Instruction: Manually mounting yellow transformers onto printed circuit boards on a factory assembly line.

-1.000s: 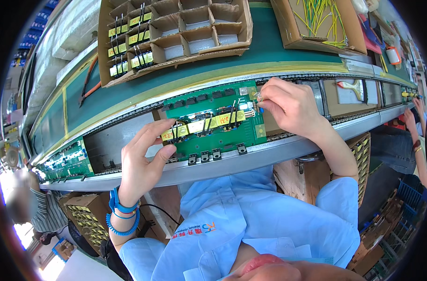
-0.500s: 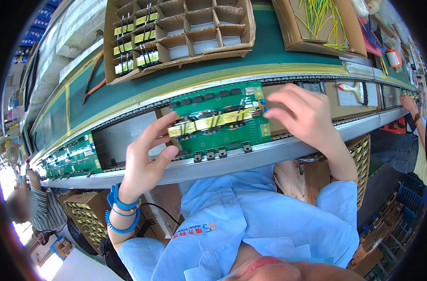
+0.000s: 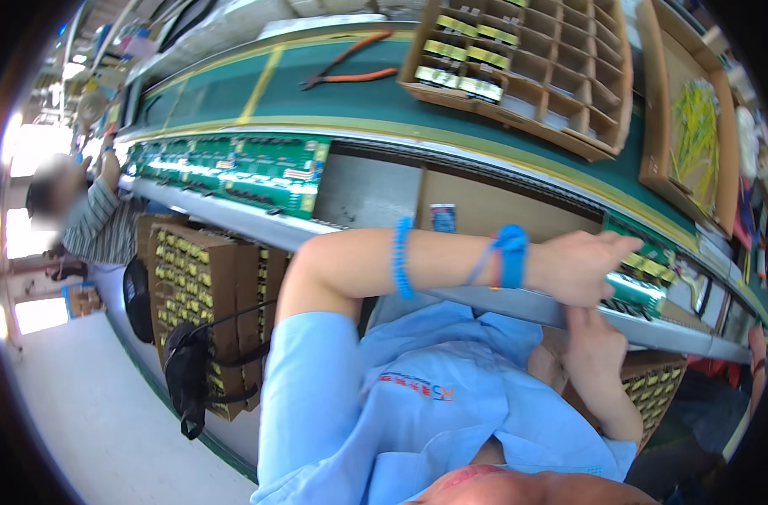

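Observation:
My left hand (image 3: pixel 579 266) reaches across to the right and touches the left end of a green circuit board (image 3: pixel 642 292) on the conveyor track. Its index finger is stretched over the board, and nothing is gripped in that hand. Yellow-wrapped parts stand in a row on the board, partly covered by the hand. Just below, at the track's near rail, is my right hand (image 3: pixel 594 343). Its fingers are mostly hidden by the rail and my left hand. Another stretch of green circuit boards (image 3: pixel 232 172) lies on the track to the left.
Beyond the track, orange-handled cutters (image 3: pixel 350 77) lie on the green bench. A divided carton (image 3: pixel 519 114) holds yellow-wrapped parts; another carton (image 3: pixel 653 151) holds yellow-green wires. A small blue packet (image 3: pixel 442 217) sits on the track. Someone in striped sleeves (image 3: pixel 102 206) works at far left.
The view has swung left. The board with yellow-wrapped parts has moved right along the track, my left hand following it. My right hand has left the board's wires and dropped to the near rail.

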Motion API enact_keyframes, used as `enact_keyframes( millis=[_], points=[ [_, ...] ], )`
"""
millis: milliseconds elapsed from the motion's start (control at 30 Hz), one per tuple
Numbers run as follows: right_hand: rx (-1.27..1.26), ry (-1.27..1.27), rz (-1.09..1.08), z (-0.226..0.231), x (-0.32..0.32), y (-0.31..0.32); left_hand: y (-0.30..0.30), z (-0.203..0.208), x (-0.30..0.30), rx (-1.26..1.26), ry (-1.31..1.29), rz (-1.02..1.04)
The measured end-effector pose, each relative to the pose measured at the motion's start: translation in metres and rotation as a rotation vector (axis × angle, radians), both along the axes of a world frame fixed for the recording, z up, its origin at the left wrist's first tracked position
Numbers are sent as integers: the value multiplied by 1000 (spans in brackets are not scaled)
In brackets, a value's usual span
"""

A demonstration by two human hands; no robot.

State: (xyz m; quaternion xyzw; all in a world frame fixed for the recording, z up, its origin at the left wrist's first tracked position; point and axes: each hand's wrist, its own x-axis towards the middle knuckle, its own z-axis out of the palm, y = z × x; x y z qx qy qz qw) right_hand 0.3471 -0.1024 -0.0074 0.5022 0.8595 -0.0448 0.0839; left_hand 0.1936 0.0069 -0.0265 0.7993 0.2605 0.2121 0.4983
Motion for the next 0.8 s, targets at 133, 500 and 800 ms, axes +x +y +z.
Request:
enact_keyframes(
  millis=[133,500,800],
  points=[
    [13,-24,-203,1,23,2,-4,4,-10,-3,-125,48],
    [26,-112,-606,7,101,5,-49,34,-315,652,1005,1124],
    [117,-93,-671,-3,145,14,-71,-13,-366,523,1267,1177]
  ],
)
